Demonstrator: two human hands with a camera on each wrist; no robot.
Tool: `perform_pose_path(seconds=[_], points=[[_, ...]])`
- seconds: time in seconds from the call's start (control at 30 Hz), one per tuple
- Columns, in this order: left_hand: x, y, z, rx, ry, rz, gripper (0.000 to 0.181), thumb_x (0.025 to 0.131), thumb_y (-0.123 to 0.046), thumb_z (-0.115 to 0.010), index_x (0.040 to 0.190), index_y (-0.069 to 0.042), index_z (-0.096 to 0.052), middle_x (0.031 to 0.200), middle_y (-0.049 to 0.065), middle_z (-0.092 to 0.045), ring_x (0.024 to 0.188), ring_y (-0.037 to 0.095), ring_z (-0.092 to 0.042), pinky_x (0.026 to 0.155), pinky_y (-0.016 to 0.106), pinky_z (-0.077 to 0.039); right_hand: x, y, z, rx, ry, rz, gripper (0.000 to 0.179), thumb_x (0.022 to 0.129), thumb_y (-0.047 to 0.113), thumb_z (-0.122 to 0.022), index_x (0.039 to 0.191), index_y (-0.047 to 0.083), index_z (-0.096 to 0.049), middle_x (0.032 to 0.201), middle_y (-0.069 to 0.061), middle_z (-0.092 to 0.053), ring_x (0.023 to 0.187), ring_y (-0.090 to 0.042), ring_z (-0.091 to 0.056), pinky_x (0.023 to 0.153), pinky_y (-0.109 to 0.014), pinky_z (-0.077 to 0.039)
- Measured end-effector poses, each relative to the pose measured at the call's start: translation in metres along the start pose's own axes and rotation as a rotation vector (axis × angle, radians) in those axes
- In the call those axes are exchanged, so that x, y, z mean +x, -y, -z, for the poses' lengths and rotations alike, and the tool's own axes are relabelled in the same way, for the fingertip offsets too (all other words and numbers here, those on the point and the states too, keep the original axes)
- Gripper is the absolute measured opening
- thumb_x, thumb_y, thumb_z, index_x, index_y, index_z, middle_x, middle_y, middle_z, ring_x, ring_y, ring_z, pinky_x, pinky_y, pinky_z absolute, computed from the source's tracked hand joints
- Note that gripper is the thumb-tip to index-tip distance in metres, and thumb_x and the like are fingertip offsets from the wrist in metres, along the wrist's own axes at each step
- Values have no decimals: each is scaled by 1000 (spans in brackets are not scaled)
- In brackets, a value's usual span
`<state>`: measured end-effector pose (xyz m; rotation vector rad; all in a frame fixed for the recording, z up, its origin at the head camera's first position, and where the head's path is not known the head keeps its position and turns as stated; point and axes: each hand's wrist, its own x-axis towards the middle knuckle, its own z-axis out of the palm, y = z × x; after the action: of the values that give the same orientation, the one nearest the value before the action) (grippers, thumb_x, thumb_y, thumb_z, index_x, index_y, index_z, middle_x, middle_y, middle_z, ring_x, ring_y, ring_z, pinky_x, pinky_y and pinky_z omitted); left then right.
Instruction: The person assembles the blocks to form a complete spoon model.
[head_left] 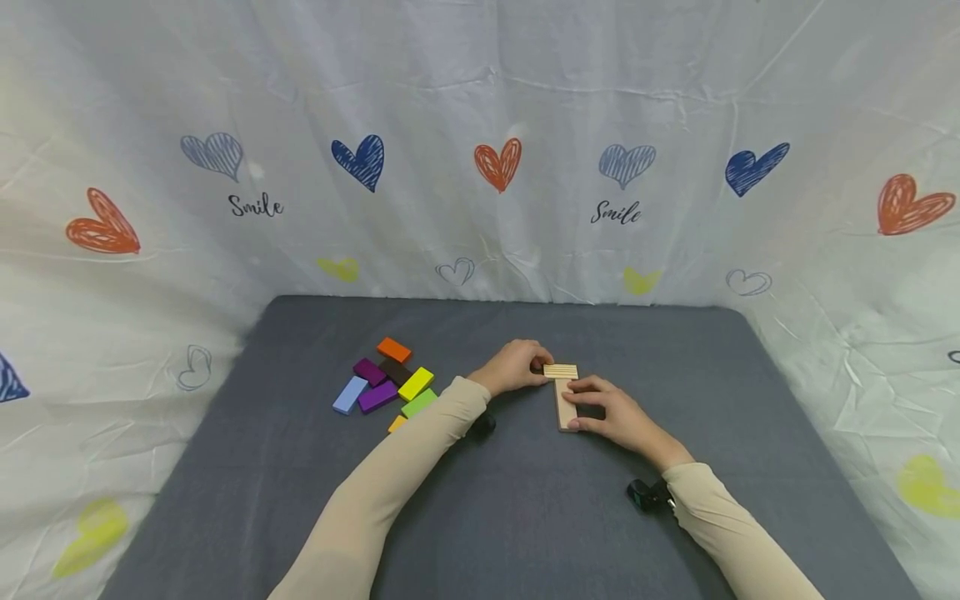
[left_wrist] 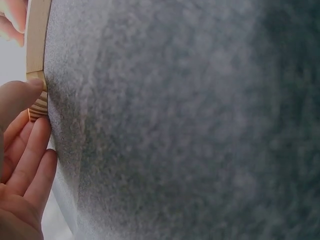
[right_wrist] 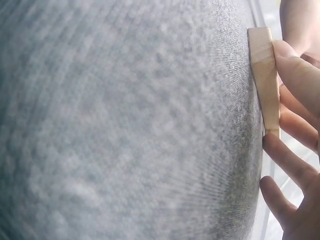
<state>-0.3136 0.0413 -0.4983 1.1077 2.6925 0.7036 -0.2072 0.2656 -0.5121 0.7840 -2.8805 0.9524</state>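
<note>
A pale wooden piece with dark stripes point(head_left: 560, 372) lies crosswise at the far end of a plain wooden block point(head_left: 566, 414), together making a T shape. My left hand point(head_left: 517, 365) pinches the striped piece at its left end; the left wrist view shows the thumb and fingers on either side of the stripes point(left_wrist: 38, 106). My right hand point(head_left: 621, 421) holds the plain block from the right, with the thumb by its near end and the fingers farther along it. In the right wrist view this block point(right_wrist: 266, 85) lies flat on the cloth.
Left of my left arm lies a loose group of coloured blocks, among them an orange block point(head_left: 393, 350), a light blue block point(head_left: 350, 395) and a yellow block point(head_left: 416, 384). A grey cloth point(head_left: 247, 500) covers the table. Behind it hangs a white curtain point(head_left: 555, 83) with printed hearts.
</note>
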Motion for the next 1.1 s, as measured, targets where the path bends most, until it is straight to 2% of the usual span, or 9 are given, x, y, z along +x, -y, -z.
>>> perform_pose_path(seconds=[0.37,0.6,0.73,0.93,1.1], points=[[3,3,2,-12,18,-11,32,89,-20,-75,120,-13,-70,110,2,-69,98,13,-66,87,24,-53,1,0,1,-4,0,7,53,83,35,-78,131,16,-66,136,-4,-60,130,-30,-54,104,-52,-45],[4,4,2,-37,50,-17,46,89,-18,-75,132,-10,-61,115,5,-67,103,14,-64,91,25,-52,1,0,0,1,-6,6,53,82,35,-78,131,16,-66,135,-4,-60,130,-30,-54,105,-52,-44],[1,3,4,-33,79,-17,49,89,-19,-75,134,-10,-59,118,6,-64,106,16,-63,94,26,-52,0,0,-1,-1,-1,1,53,82,35,-78,131,16,-66,136,-4,-59,131,-30,-54,106,-53,-44],[-10,5,19,-65,122,28,62,87,-20,-77,141,-6,-51,128,11,-58,114,21,-61,99,31,-50,0,-1,-2,0,-16,-1,53,81,33,-79,130,16,-67,135,-4,-60,130,-31,-54,105,-54,-44],[-34,20,41,-132,53,43,63,87,-21,-77,141,-4,-51,134,13,-57,115,23,-63,101,34,-50,0,-1,-3,-4,-21,2,53,82,34,-79,130,17,-67,135,-3,-60,129,-29,-55,104,-53,-45]])
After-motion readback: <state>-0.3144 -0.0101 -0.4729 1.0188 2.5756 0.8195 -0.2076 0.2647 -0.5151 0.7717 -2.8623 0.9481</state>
